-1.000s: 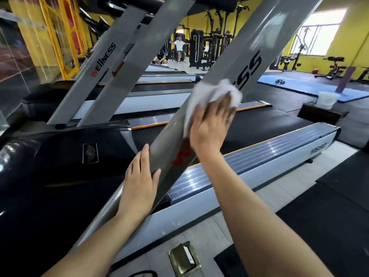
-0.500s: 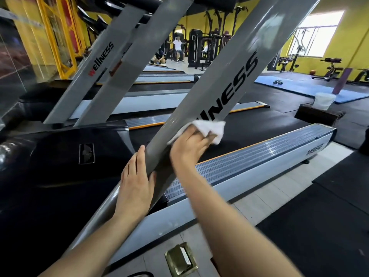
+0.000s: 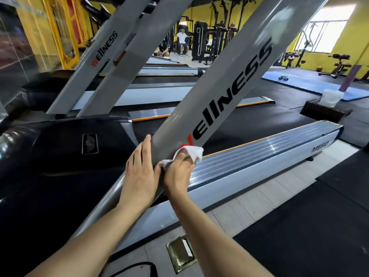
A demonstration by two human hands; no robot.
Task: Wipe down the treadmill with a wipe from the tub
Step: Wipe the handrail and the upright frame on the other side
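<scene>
This is a gym. Treadmills [image 3: 259, 154] stand in a row, each with a long black belt and grey slanted posts that say "Wellness". Big weight machines [image 3: 199, 39] stand at the back by yellow walls [image 3: 351, 37]. A blue mat [image 3: 299, 82] lies on the dark floor [image 3: 299, 226], and exercise bikes [image 3: 339, 64] sit near a bright window [image 3: 327, 27].

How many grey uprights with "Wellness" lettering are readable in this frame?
2. One upright is nearest, with both hands on its lower end; another stands behind on the left. A third grey upright beside that one shows no readable lettering.
</scene>
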